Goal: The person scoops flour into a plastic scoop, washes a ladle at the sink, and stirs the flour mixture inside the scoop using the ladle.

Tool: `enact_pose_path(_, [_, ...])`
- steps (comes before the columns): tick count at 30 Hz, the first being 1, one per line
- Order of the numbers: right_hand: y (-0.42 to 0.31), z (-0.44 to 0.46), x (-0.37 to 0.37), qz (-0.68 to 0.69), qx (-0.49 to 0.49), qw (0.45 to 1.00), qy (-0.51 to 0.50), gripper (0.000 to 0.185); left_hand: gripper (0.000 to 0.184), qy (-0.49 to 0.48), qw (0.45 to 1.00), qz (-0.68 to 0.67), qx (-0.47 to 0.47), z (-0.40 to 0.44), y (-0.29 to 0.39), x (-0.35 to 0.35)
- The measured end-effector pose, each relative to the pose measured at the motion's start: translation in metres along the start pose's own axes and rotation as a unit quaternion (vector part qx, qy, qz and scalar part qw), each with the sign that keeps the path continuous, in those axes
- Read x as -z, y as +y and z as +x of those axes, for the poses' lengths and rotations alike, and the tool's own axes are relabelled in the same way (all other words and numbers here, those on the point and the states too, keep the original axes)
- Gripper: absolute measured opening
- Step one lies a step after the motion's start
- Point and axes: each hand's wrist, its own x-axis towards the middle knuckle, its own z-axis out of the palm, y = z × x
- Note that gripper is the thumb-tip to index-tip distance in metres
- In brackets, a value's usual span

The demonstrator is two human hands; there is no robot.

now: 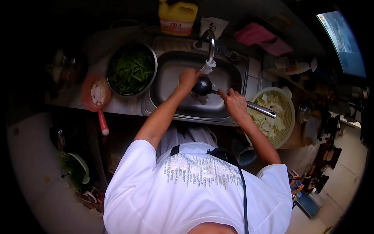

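Observation:
Over the steel sink (159, 87), my right hand (235, 104) is closed round the handle of a ladle (203, 85), whose dark round bowl lies toward the middle of the basin. The metal handle's end sticks out to the right, over a colander. My left hand (189, 79) is at the left side of the ladle's bowl, just below the faucet (212, 43), with its fingers closed; what they hold, if anything, is hidden. White cloth or wrapping (208, 67) hangs at the faucet's mouth, near my left fingertips.
Left of the sink are a metal bowl of green vegetables (131, 71) and a red strainer (102, 119) with white food. A pale colander (289, 117) of chopped cabbage stands on the right. Behind are a yellow jug (178, 18), a white packet (213, 28) and a pink cloth (261, 38).

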Motion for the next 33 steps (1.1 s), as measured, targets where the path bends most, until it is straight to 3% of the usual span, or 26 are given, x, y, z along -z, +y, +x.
enact_pose_path(2, [0.000, 0.001, -0.007, 0.014, -0.010, 0.999, 0.028, 0.036, 0.025, 0.023, 1.000, -0.007, -0.002, -0.008, 0.000, 0.005])
enact_pose_path(3, [-0.003, 0.004, -0.011, 0.055, -0.045, 0.996, 0.048, 0.033, 0.022, 0.114, 0.979, -0.169, -0.029, -0.010, -0.006, 0.000])
enact_pose_path(4, [-0.006, 0.009, -0.015, 0.096, -0.079, 0.990, 0.072, 0.030, 0.020, 0.202, 0.922, -0.324, -0.057, -0.013, -0.009, -0.004])
enact_pose_path(5, [-0.010, 0.016, -0.020, 0.097, -0.079, 0.989, 0.077, 0.030, 0.020, 0.205, 0.923, -0.321, -0.060, -0.019, -0.010, -0.011])
enact_pose_path(6, [-0.016, 0.022, -0.025, 0.139, -0.098, 0.980, 0.101, 0.027, 0.018, 0.155, 0.819, -0.552, 0.024, -0.032, -0.008, -0.022])
enact_pose_path(7, [-0.020, 0.029, -0.031, 0.181, -0.116, 0.968, 0.126, 0.024, 0.017, 0.094, 0.654, -0.743, 0.106, -0.040, -0.007, -0.033])
enact_pose_path(8, [-0.025, 0.038, -0.037, 0.221, -0.130, 0.961, 0.108, 0.023, 0.017, 0.099, 0.657, -0.740, 0.103, -0.043, -0.008, -0.041])
enact_pose_path(10, [-0.037, 0.054, -0.051, 0.275, -0.113, 0.944, 0.142, 0.024, 0.022, -0.038, 0.568, -0.819, 0.069, -0.049, -0.013, -0.053])
enact_pose_path(11, [-0.040, 0.063, -0.057, 0.322, -0.099, 0.925, 0.176, 0.024, 0.022, -0.036, 0.572, -0.817, 0.066, -0.044, -0.017, -0.049])
enact_pose_path(14, [-0.038, 0.086, -0.071, 0.403, -0.103, 0.900, 0.130, 0.024, 0.027, -0.034, 0.675, -0.736, 0.048, -0.033, -0.021, -0.020])
enact_pose_path(16, [-0.037, 0.094, -0.077, 0.429, -0.094, 0.891, 0.112, 0.024, 0.031, -0.016, 0.685, -0.727, 0.054, -0.033, -0.015, -0.005])
enact_pose_path(18, [-0.035, 0.100, -0.081, 0.532, -0.161, 0.832, 0.007, 0.023, 0.038, 0.012, 0.707, -0.705, 0.041, -0.027, -0.012, -0.001])
enact_pose_path(19, [-0.033, 0.100, -0.083, 0.534, -0.160, 0.830, 0.009, 0.023, 0.038, 0.013, 0.710, -0.703, 0.040, -0.025, -0.013, -0.005])
enact_pose_path(21, [-0.025, 0.098, -0.089, 0.650, -0.091, 0.752, 0.061, 0.020, 0.038, 0.026, 0.751, -0.658, 0.044, -0.022, -0.013, -0.012])
enact_pose_path(23, [-0.011, 0.095, -0.096, 0.642, -0.051, 0.762, 0.066, 0.019, 0.038, -0.003, 0.724, -0.688, 0.050, -0.027, -0.013, -0.020])
enact_pose_path(25, [-0.001, 0.096, -0.104, 0.632, -0.010, 0.772, 0.072, 0.018, 0.036, -0.004, 0.767, -0.642, 0.012, -0.028, -0.017, -0.032])
enact_pose_path(26, [0.002, 0.094, -0.109, 0.654, -0.002, 0.755, 0.051, 0.019, 0.036, -0.008, 0.760, -0.648, 0.052, -0.029, -0.021, -0.038])
enact_pose_path(29, [0.005, 0.095, -0.110, 0.693, 0.007, 0.721, 0.018, 0.020, 0.034, 0.010, 0.748, -0.663, 0.026, -0.030, -0.017, -0.035])
enact_pose_path(33, [0.001, 0.104, -0.109, 0.741, -0.002, 0.672, -0.019, 0.016, 0.031, 0.027, 0.777, -0.627, 0.043, -0.032, -0.015, -0.023])
